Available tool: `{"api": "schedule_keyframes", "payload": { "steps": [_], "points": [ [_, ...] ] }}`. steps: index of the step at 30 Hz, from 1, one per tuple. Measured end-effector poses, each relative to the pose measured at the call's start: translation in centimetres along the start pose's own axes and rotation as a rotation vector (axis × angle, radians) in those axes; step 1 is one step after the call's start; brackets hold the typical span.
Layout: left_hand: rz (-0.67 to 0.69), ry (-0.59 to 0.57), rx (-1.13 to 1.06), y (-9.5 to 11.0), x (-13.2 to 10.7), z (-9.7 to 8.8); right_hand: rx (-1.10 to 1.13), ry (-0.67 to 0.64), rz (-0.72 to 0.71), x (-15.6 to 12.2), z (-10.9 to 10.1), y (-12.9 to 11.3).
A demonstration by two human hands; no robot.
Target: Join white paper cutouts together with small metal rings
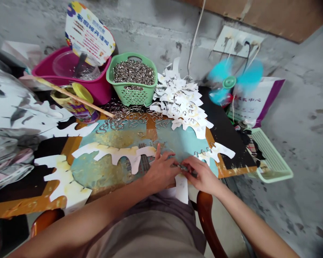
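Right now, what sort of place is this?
Probably a makeshift home workshop for piecework: a green plastic basket heaped with metal rings, a pile of white cut-out card strips, and a stained work board beside a bare concrete floor.

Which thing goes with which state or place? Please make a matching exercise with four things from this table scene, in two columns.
Things:
1. green plastic basket
2. left hand
3. teal fan
4. white cut-out paper shapes

States and places:
A. blades blurred
B. heaped to the right of the basket
C. filled with metal rings
D. close against the right hand

Pairs: 1-C, 2-D, 3-A, 4-B
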State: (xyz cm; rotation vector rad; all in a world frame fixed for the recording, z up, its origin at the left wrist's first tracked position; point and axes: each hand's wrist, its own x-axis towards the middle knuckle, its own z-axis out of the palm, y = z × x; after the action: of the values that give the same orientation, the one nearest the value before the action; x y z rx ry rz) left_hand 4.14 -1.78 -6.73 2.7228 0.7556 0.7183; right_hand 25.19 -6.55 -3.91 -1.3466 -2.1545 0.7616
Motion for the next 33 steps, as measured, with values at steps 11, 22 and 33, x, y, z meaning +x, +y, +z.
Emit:
{"api": "schedule_keyframes", "payload": {
  "steps": [11, 22, 33],
  "points": [
    [-0.126, -0.049, -0.056, 0.2, 0.7, -0.4, -0.181, -0.134, -0.075, 0.7, -0.4, -0.5],
    [-0.067, -0.066, -0.012, 1.1, 1.1, -1.0, -0.145, -0.038, -0.070, -0.1, 0.4, 0.0],
    [-0.183, -0.115, -0.295, 0.2, 1.1, -0.3, 0.074, -0.029, 0.147, 0.1, -1.0, -0.4]
  ]
}}
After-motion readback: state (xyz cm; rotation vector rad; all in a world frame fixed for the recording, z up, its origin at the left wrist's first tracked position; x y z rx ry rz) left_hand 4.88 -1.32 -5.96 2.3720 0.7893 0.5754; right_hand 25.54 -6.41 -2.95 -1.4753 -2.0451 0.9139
